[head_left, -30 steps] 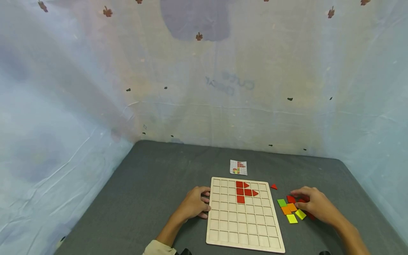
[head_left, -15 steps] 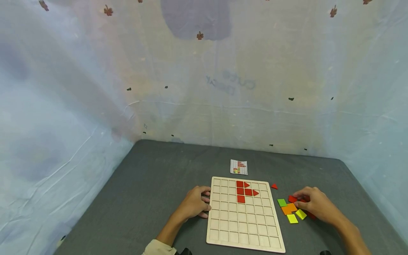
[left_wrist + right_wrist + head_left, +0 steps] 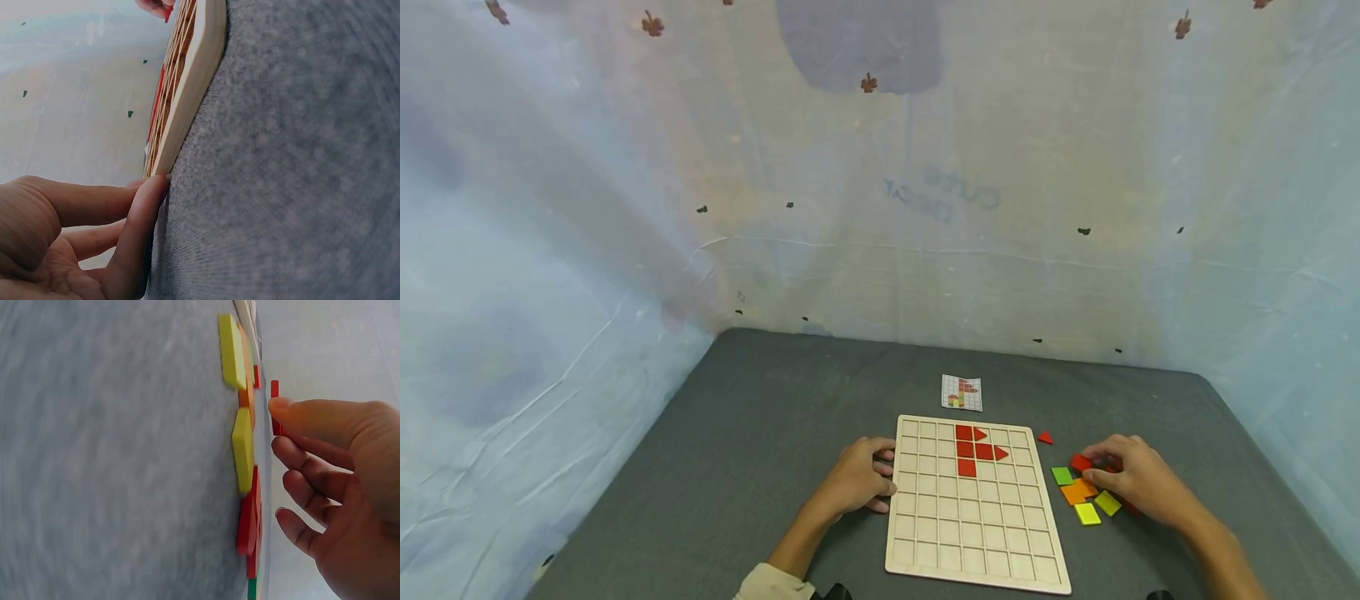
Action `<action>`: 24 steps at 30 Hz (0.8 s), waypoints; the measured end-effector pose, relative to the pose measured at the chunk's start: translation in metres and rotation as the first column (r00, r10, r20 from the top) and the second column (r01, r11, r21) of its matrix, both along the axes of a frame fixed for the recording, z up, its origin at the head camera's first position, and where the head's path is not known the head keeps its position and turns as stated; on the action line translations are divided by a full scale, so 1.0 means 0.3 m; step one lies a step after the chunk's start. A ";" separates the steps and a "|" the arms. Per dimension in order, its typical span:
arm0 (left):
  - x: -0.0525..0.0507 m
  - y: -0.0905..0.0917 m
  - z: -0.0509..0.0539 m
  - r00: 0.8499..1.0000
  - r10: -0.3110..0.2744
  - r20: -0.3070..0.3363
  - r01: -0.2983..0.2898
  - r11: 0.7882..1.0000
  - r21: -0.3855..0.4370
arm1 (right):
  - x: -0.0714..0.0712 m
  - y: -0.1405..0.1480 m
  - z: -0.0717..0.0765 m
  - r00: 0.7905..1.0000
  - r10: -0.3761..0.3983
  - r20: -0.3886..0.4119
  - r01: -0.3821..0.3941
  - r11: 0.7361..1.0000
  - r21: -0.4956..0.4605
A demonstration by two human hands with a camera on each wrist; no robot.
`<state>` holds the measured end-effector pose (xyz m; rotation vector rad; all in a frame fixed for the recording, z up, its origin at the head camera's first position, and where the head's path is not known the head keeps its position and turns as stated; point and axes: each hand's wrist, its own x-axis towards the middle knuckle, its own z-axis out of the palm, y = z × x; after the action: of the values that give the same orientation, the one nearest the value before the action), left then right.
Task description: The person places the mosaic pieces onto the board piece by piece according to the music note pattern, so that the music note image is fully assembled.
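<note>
In the head view my left hand (image 3: 856, 478) is at the left edge of a wooden grid board (image 3: 970, 533). Its fingertips rest against that edge, as the left wrist view also shows. Over the loose pieces on the right, my right hand (image 3: 1138, 477) pinches a red tile (image 3: 1081, 463) between thumb and finger. The right wrist view has this red tile (image 3: 275, 390) raised off the cloth, with the other fingers loosely bent. Red squares (image 3: 966, 450) and red triangles (image 3: 1001, 452) sit in the board's upper cells.
Below the right hand lie orange tiles (image 3: 1073, 494), yellow tiles (image 3: 1107, 503), a light green tile (image 3: 1062, 476) and more red pieces (image 3: 248, 519). A loose red triangle (image 3: 1045, 437) lies beside the board. Behind it is a printed pattern card (image 3: 962, 392). Draped fabric (image 3: 880, 275) surrounds the grey table (image 3: 775, 400).
The red tile has shifted slightly right, then up and left with the right hand, and now shows more between the fingertips. My left hand and the board have stayed put.
</note>
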<state>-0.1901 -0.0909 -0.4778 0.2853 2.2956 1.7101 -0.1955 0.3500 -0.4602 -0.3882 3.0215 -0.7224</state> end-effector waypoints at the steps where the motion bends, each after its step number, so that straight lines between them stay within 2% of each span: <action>1: 0.001 0.000 0.000 1.000 -0.001 -0.001 0.001 1.000 0.000 | 0.000 -0.008 0.002 1.000 0.003 0.000 -0.003 1.000 -0.002; 13: 0.004 0.003 -0.003 1.000 0.003 -0.009 -0.004 1.000 -0.015 | -0.004 -0.127 0.001 0.996 0.086 -0.010 -0.087 0.995 -0.056; 24: 0.002 0.002 -0.005 1.000 0.007 -0.010 -0.007 1.000 -0.014 | -0.020 -0.231 0.004 0.990 0.142 0.024 -0.138 0.985 -0.103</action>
<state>-0.1896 -0.0902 -0.4793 0.2842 2.3174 1.6994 -0.2015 0.2807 -0.4590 -0.5796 2.8999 -0.8637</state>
